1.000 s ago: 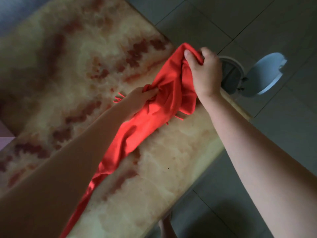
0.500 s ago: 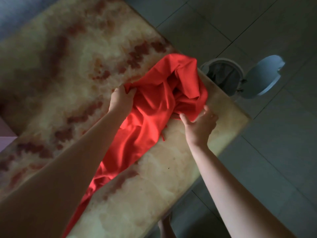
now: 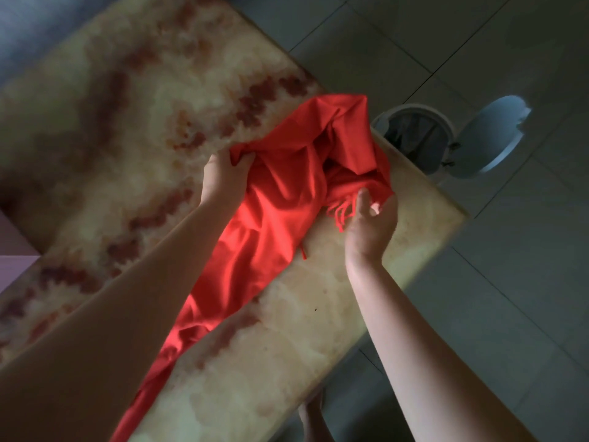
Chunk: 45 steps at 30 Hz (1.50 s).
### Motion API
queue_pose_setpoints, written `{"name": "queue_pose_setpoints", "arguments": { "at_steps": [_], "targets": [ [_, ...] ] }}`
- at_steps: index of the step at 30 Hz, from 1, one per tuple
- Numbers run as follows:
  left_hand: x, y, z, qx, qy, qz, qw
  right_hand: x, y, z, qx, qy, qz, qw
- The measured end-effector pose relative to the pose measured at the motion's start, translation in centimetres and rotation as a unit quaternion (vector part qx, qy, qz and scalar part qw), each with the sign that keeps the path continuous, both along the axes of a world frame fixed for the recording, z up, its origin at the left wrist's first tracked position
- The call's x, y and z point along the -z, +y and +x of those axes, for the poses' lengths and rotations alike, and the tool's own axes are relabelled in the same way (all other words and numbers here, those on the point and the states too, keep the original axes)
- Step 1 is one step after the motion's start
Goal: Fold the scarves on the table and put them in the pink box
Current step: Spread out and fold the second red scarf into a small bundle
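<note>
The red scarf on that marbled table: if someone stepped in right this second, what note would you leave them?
Left grip (a bare hand): holds a bunched fold of the red scarf.
Right grip: palm up at the fringed end, near the table corner; I cannot tell whether it holds the fringe.
Scarf: crumpled at its far end, the rest trailing along the table toward the person.
Pink box: only a corner shows, at the left edge of view.
Done: no neat fold yet.
Left: straighten the scarf, fold it, put it in the box. No other scarf is in view.
</note>
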State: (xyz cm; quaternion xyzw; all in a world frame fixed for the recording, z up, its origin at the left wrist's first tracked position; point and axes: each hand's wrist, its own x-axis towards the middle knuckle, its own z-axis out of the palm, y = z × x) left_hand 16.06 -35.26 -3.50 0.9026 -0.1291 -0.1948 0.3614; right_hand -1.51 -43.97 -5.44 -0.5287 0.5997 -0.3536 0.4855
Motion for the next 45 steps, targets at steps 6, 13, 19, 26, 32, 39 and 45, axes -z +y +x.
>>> {"name": "queue_pose_setpoints", "arguments": {
  "at_steps": [6, 13, 19, 26, 32, 39, 45],
  "targets": [
    [-1.3, -0.9, -0.7, 0.010, -0.029, -0.042, 0.999, -1.6, -4.2, -4.8, 0.003, -0.090, -0.087, 0.992],
    [-2.5, -2.7, -1.6, 0.045, -0.044, -0.054, 0.997, -3.8, -8.3, -8.1, 0.032, -0.071, -0.123, 0.989],
    [-3.6, -3.5, -1.7, 0.051, -0.058, -0.111, 0.991, -3.9, -10.7, -10.1, 0.060, -0.094, -0.130, 0.985],
    [-2.9, -3.2, -1.8, 0.041, -0.038, -0.125, 0.991, -0.9, -8.5, -9.4, -0.042, -0.078, -0.035, 0.995],
    [-2.3, -2.9, -0.8, 0.039, -0.056, -0.112, 0.991, 0.1, -3.5, -8.0, -0.030, 0.162, -0.038, 0.986],
    [-1.7, -3.5, 0.3, 0.056, -0.054, -0.099, 0.992, 2.1, 2.2, -3.6, -0.172, 0.259, -0.046, 0.949],
    [-1.0, -3.6, 0.1, 0.075, -0.035, -0.115, 0.990, 3.2, -0.3, -3.0, -0.199, 0.315, -0.189, 0.909]
  ]
}}
